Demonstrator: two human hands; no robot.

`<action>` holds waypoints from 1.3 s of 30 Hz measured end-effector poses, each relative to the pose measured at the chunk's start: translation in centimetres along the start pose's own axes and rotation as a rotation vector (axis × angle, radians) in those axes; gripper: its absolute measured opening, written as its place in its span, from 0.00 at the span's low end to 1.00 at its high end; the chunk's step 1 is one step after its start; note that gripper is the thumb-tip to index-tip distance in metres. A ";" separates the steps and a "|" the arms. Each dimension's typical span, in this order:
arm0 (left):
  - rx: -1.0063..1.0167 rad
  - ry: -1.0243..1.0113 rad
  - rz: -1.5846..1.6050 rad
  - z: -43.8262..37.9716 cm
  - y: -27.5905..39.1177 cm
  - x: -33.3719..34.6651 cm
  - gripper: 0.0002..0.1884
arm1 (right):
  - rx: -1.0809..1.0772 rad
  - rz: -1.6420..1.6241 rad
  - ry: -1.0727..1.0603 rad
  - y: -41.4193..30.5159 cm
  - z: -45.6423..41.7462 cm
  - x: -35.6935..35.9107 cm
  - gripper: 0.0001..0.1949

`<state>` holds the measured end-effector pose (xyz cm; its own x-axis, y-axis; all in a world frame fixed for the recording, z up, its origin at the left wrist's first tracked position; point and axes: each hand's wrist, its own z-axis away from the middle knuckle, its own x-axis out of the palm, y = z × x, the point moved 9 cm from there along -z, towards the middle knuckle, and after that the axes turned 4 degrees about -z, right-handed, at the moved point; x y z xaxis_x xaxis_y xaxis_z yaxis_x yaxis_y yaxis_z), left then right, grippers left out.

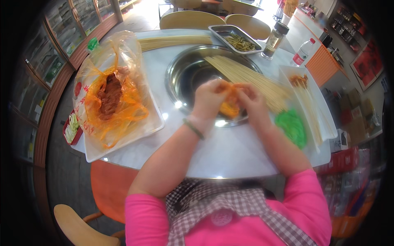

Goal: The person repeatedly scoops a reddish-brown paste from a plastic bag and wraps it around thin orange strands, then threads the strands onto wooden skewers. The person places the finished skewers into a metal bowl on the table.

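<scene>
Over a round stainless-steel basin (181,77), my left hand (211,97) and my right hand (254,100) pinch the top of a small orange plastic bag (230,108). The bag hangs between my hands, and its contents cannot be made out. A bundle of bamboo skewers (243,77) lies across the basin's rim, just beyond my right hand. Close to my right forearm lies a crumpled green plastic bag (291,127). On the left, dark red raw meat (110,97) fills an opened orange bag (135,112) within a clear bag on a white tray (123,140).
A white tray (327,127) at right holds skewers with meat on their tips (299,80). Behind stand a metal tray (215,29) of green pickled vegetables, a seasoning jar (274,41) and a plastic bottle (303,53). More skewers (175,41) lie at the far edge. Chairs (192,21) surround the table.
</scene>
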<state>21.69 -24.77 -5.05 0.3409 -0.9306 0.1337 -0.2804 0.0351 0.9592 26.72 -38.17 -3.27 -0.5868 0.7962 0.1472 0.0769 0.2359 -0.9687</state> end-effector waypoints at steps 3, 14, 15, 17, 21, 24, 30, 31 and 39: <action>-0.063 -0.010 0.080 0.4 0.0 -0.4 0.04 | -0.096 0.191 -0.006 -1.3 0.5 1.4 0.11; 0.088 0.089 -0.145 0.1 -0.1 0.3 0.04 | -0.075 0.140 0.021 0.5 -0.3 -1.0 0.02; 0.060 0.078 -0.100 -0.1 -0.3 0.5 0.04 | -0.076 0.154 0.022 0.3 -0.3 -1.1 0.02; 0.002 0.053 0.005 -0.2 -0.9 0.5 0.04 | -0.080 0.163 0.028 -0.1 -0.4 -1.0 0.02; -0.050 0.009 0.153 0.2 0.6 0.8 0.05 | -0.107 0.200 0.024 -1.3 0.0 -0.3 0.01; -0.059 0.060 0.064 0.6 2.0 0.2 0.07 | -0.129 0.193 0.019 -1.3 0.0 -0.2 0.02; 0.055 0.142 -0.376 2.9 6.7 -1.6 0.15 | -0.122 0.243 -0.011 -0.9 0.2 0.0 0.03; 0.157 0.171 -0.568 3.7 8.9 -2.1 0.16 | -0.099 0.238 0.005 -0.7 0.3 -0.3 0.03; 0.397 0.356 -1.136 8.4 19.6 -16.8 0.11 | 0.096 0.014 0.073 1.4 1.1 -1.9 0.02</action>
<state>2.94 -11.52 9.41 0.7724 -0.2114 -0.5990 0.1003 -0.8906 0.4436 27.05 -39.95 -5.13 -0.5258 0.8382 0.1445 0.0053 0.1731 -0.9849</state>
